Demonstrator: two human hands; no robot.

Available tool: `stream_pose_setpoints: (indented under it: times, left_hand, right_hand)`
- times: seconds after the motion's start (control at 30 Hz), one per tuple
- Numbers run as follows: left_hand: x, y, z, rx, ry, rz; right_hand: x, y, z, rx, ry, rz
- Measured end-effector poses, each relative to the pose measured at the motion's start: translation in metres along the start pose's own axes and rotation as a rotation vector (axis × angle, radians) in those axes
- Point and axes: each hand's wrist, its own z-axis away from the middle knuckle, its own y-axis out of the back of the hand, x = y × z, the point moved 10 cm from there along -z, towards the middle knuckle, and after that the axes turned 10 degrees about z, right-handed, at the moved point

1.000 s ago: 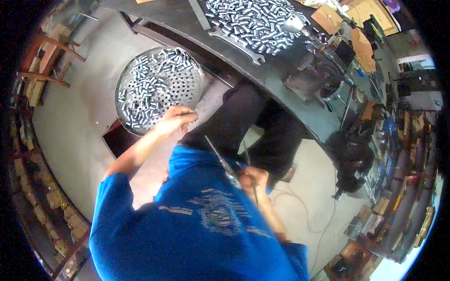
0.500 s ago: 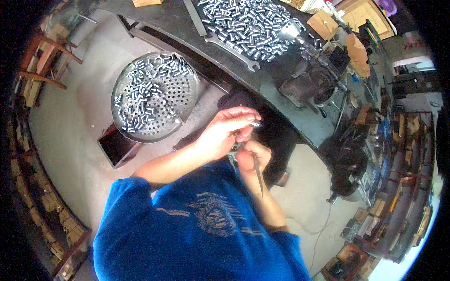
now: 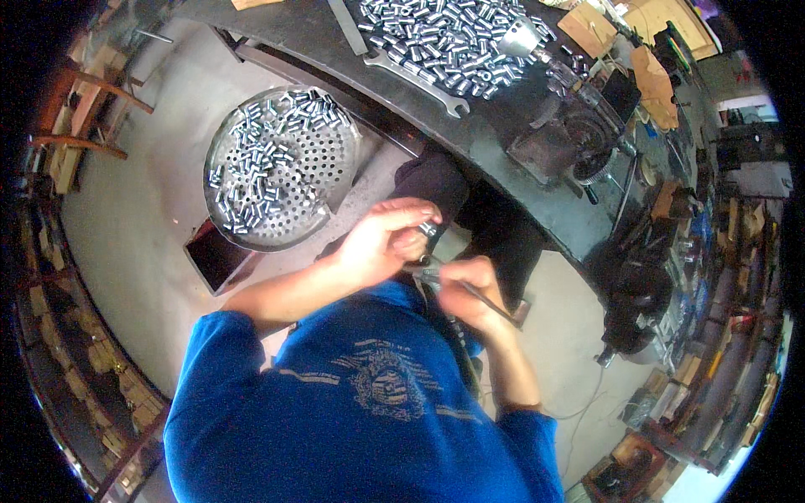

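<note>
Now holds the left hand (image 3: 390, 235) farther left than half a second ago, more clearly apart from the right hand (image 3: 471, 287), and slants a slim dark rod (image 3: 493, 305) out to the right instead of back toward the body. Pinches, in the head view, a small shiny metal piece (image 3: 428, 228) at the left hand's tips, probably to leave its end exposed. Closes the right hand around the rod, with a grey metal tool (image 3: 425, 273) between both hands; cannot tell whether joined as one. Works close to the blue shirt (image 3: 360, 419), seemingly for steadiness. Has a perforated round tray (image 3: 329, 170) of loose pieces (image 3: 267, 155) left of the legs (image 3: 430, 178), apparently for easy left-side reach, with a raised rim likely to stop rolling. Keeps a larger heap (image 3: 457, 42) on the dark worktop (image 3: 495, 159), beside an open-ended wrench (image 3: 419, 79), perhaps to leave the lap free.
</note>
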Motion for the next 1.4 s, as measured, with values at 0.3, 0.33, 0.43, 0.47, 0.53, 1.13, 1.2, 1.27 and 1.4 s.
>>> stream_pose_setpoints:
  times: [0.3, 0.33, 0.43, 0.47, 0.53, 1.13, 1.2, 1.27, 1.4]
  left_hand:
    - [0.007, 0.003, 0.015, 0.053, -0.057, -0.439]
    - [0.008, 0.001, 0.015, 0.036, -0.052, -0.519]
    - [0.008, -0.003, 0.015, 0.008, -0.036, -0.64]
    - [0.006, -0.003, 0.015, 0.012, -0.031, -0.658]
    - [0.005, -0.003, 0.014, 0.011, -0.02, -0.679]
    - [0.069, -0.028, 0.01, 0.026, -0.745, -1.768]
    - [0.068, -0.029, 0.01, 0.005, -0.766, -1.792]
    - [0.067, -0.032, 0.012, -0.016, -0.796, -1.816]
    - [0.06, -0.043, 0.015, -0.085, -0.841, -1.851]
  right_hand:
    - [-0.015, 0.024, 0.011, 0.298, 0.116, 0.08]
    - [-0.017, 0.024, 0.012, 0.313, 0.139, 0.104]
    - [-0.016, 0.02, 0.014, 0.335, 0.186, 0.199]
    - [-0.014, 0.019, 0.014, 0.329, 0.188, 0.245]
    - [-0.021, 0.018, 0.013, 0.321, 0.239, 0.303]
    - [-0.05, 0.023, 0.04, 0.32, 0.269, -0.074]
    - [-0.06, 0.019, 0.034, 0.237, 0.311, -0.11]
    - [-0.05, 0.017, 0.035, 0.285, 0.264, -0.106]
    - [-0.042, 0.015, 0.028, 0.26, 0.187, -0.023]
